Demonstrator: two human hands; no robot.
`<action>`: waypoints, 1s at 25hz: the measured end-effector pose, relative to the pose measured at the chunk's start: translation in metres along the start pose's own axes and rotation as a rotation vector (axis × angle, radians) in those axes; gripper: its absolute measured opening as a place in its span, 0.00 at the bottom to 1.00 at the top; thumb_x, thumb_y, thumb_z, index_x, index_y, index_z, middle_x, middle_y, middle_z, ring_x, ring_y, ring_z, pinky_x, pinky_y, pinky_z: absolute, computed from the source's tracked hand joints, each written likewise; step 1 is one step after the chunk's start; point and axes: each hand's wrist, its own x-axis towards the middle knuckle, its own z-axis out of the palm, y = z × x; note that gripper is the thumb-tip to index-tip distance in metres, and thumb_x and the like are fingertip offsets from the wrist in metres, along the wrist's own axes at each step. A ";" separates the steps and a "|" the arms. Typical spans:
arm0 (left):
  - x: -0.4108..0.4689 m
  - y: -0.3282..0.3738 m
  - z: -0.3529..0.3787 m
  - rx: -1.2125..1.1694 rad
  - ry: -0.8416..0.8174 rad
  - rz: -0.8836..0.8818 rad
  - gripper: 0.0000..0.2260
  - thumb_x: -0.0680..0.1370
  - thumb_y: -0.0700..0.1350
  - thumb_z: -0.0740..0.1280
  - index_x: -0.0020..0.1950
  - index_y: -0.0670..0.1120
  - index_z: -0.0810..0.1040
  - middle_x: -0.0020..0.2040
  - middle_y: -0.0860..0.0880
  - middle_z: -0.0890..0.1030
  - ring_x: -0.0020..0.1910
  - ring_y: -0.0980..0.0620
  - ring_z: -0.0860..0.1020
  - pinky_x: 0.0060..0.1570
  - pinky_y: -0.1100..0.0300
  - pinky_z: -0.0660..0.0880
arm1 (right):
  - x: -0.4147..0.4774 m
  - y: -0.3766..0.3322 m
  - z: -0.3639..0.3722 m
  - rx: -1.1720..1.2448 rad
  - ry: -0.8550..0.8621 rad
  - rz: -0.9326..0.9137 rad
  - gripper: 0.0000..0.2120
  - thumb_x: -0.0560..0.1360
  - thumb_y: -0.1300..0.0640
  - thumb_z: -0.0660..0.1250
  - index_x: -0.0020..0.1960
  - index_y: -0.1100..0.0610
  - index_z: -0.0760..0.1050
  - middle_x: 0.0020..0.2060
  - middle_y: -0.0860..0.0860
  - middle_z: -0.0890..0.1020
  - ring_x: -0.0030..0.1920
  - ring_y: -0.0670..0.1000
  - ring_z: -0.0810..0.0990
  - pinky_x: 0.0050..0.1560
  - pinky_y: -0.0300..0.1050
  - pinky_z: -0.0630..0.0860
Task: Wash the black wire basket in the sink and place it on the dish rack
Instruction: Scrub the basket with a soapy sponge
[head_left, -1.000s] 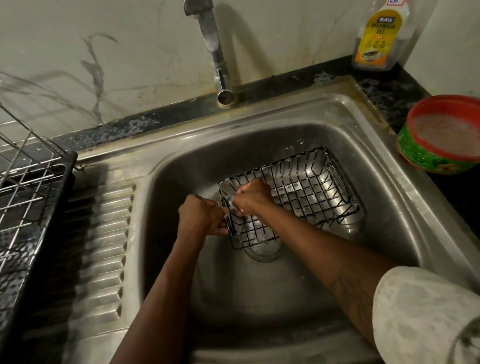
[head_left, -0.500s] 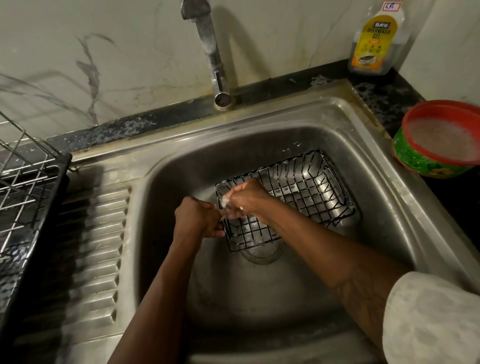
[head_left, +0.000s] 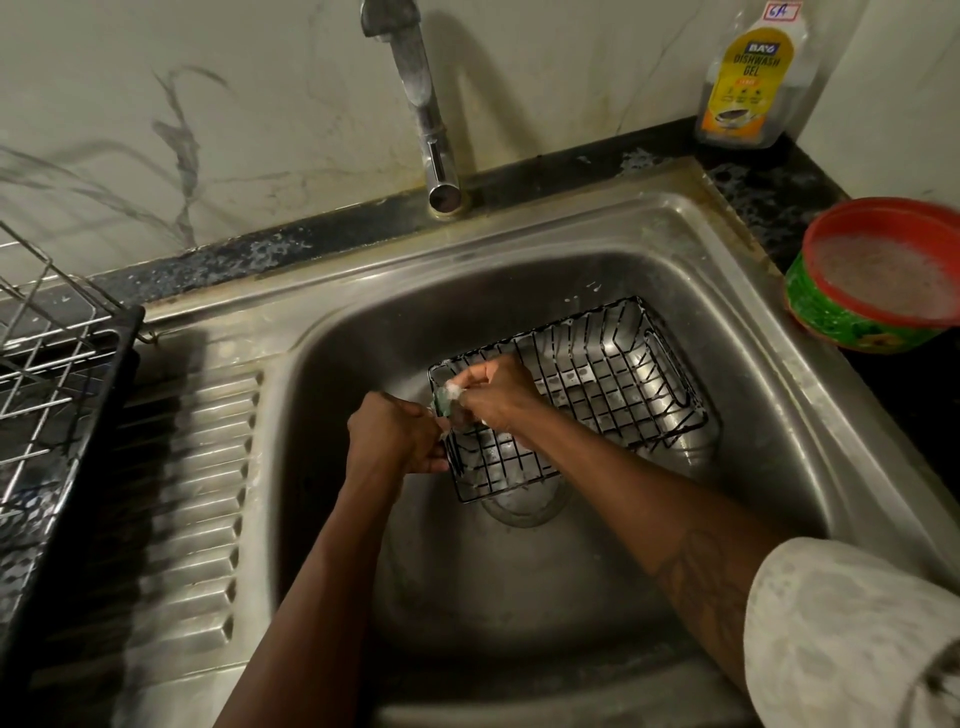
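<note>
scrubbing the basket's near end

our right hand (head_left: 498, 396) has its fingers curled tight on a soapy green scrubber (head_left: 445, 402), which it presses onto the rim wire. just below it, our left hand (head_left: 394, 435) clamps the same end of the basket (head_left: 613, 400), fingers wrapped round the wire.

we judge the scrub is only partly done. to do it well, we should hold firm with the left so the light frame cannot skate on wet steel. we should run the scrubber along each wire, then turn the basket to reach its far wall and underside. foam makes the wire slippery.

from our fingers the basket stretches away to the right and back, low in the sink (head_left: 763, 426), its near edge over the drain. the tap (head_left: 431, 130) stands beyond our hands. the rack (head_left: 57, 364) is well off to the left.
</note>
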 end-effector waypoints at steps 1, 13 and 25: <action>-0.001 0.001 0.000 0.003 0.000 -0.001 0.03 0.82 0.41 0.69 0.49 0.43 0.77 0.42 0.43 0.79 0.34 0.49 0.79 0.23 0.57 0.77 | 0.000 0.003 0.003 -0.068 0.002 -0.036 0.04 0.73 0.64 0.76 0.47 0.59 0.83 0.45 0.54 0.86 0.41 0.48 0.86 0.44 0.45 0.85; -0.013 0.003 0.000 -0.100 0.065 0.064 0.06 0.81 0.36 0.69 0.48 0.42 0.74 0.44 0.40 0.83 0.29 0.48 0.80 0.16 0.58 0.74 | -0.005 -0.001 -0.018 -0.307 -0.351 0.066 0.08 0.73 0.70 0.73 0.47 0.60 0.79 0.41 0.55 0.83 0.34 0.46 0.84 0.27 0.34 0.76; -0.027 -0.001 -0.006 -0.117 0.013 0.127 0.11 0.83 0.35 0.65 0.41 0.43 0.73 0.40 0.44 0.81 0.35 0.45 0.82 0.39 0.50 0.82 | -0.013 -0.001 -0.020 -0.251 -0.539 0.127 0.08 0.72 0.74 0.70 0.45 0.63 0.78 0.42 0.60 0.84 0.37 0.53 0.85 0.34 0.42 0.81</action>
